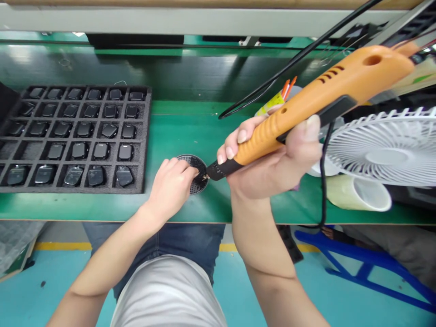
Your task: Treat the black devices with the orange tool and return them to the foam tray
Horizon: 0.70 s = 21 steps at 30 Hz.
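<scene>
My right hand [275,159] is wrapped around an orange electric screwdriver [306,97], the thumb on its black lever. The driver's dark nose [221,170] points down and left, with its thin tip over a round black mesh disc [190,160] with a light rim. My left hand [173,186] is at the disc's left side, fingers pinched together close to the driver's tip. A small dark piece shows by those fingertips. My fingers hide most of it, so I cannot make out what it is.
A grey foam tray [147,136] on the left holds rows of black watch-like units [80,150], with some compartments bare. On the right are a white fan [388,150], a pale yellow cup [357,193] and a black cable [325,181]. The green bench's front edge [112,220] is close to my body.
</scene>
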Available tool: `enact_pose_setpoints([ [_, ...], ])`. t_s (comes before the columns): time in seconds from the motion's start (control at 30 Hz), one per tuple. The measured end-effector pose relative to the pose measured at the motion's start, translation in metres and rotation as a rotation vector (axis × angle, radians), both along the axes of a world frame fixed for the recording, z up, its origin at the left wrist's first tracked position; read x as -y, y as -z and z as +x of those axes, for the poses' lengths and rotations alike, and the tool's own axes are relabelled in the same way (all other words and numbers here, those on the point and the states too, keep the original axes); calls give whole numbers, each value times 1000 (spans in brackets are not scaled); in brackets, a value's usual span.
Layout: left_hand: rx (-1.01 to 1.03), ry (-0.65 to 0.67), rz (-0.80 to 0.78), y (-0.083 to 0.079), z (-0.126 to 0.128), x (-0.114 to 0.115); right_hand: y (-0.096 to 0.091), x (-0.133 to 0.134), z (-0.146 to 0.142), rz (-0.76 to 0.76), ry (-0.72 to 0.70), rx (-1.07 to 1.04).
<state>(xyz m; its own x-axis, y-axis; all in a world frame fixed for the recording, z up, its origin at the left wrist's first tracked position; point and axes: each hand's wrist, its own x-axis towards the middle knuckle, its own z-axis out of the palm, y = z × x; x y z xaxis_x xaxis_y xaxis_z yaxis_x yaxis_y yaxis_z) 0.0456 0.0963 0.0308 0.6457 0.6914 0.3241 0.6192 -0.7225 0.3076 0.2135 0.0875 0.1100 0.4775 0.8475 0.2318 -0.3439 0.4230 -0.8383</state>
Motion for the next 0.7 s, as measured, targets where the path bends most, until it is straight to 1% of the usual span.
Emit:
enact_pose_setpoints([
  [0.1,2,-21,-5,-2,-4,1,-1,0,-4,1,25,-16],
  [0.23,18,-20,-12,-4,-16,5,0,-1,-8,-4,34,-25],
  [0.4,53,-32,-33,-1,-31,10,2,-6,-13,11,66,-30],
  [0.47,74,0,-55,0,-38,12,4,-7,-13,16,72,-18],
  [0.57,84,75,-79,0,-45,16,9,-8,-14,41,59,63],
  [0.7,109,112,-32,3,-43,23,14,-3,-21,79,50,174],
])
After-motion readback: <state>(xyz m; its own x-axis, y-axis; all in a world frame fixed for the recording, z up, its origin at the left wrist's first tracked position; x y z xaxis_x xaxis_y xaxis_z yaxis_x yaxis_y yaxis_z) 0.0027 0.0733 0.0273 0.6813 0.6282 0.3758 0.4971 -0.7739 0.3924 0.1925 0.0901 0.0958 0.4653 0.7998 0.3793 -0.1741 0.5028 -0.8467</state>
